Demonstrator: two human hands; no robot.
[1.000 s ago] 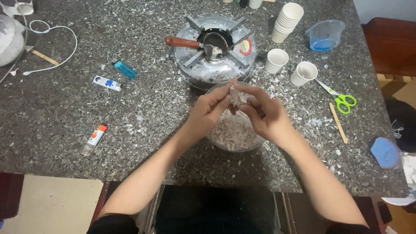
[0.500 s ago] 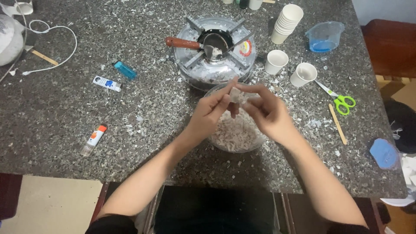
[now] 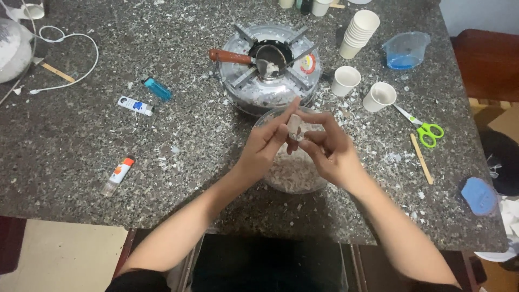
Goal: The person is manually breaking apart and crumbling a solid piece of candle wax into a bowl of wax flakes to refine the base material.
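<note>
- A small pale chunk (image 3: 294, 125) sits pinched between both hands, held just above a clear bowl (image 3: 261, 120) near the front edge of the surface (image 3: 81, 157).
- Compared with a second ago, the hands have barely moved; the chunk now stands more upright and shows more clearly between the fingertips, where before it was mostly buried in the grip.
- The left hand (image 3: 265, 148) has its fingers closed on the chunk's left side, thumb and forefinger pointing up.
- The right hand (image 3: 331, 154) has its fingers curled and closed on the chunk's right side.
- The bowl holds a heap of pale flakes and shavings; the hands cover much of it, so its rim shows only in parts.
- Just behind the bowl stands a round metal stove (image 3: 270, 70); a small ladle with a brown handle (image 3: 254, 57) rests on it, with something pale in its cup that is hard to make out.
- To the right of the stove stand two single paper cups (image 3: 346, 81) (image 3: 379, 96) and a stack of cups (image 3: 359, 33); whether the single cups hold anything I cannot tell.
- A clear plastic tub (image 3: 405, 50) holds something blue.
- Green-handled scissors (image 3: 424, 127) and a wooden stick (image 3: 421, 158) lie to the right.
- A blue lighter (image 3: 158, 88), a small white tube (image 3: 135, 105) and a glue stick (image 3: 117, 176) lie to the left.
- A pale round thing at the far left edge is cut off.
</note>
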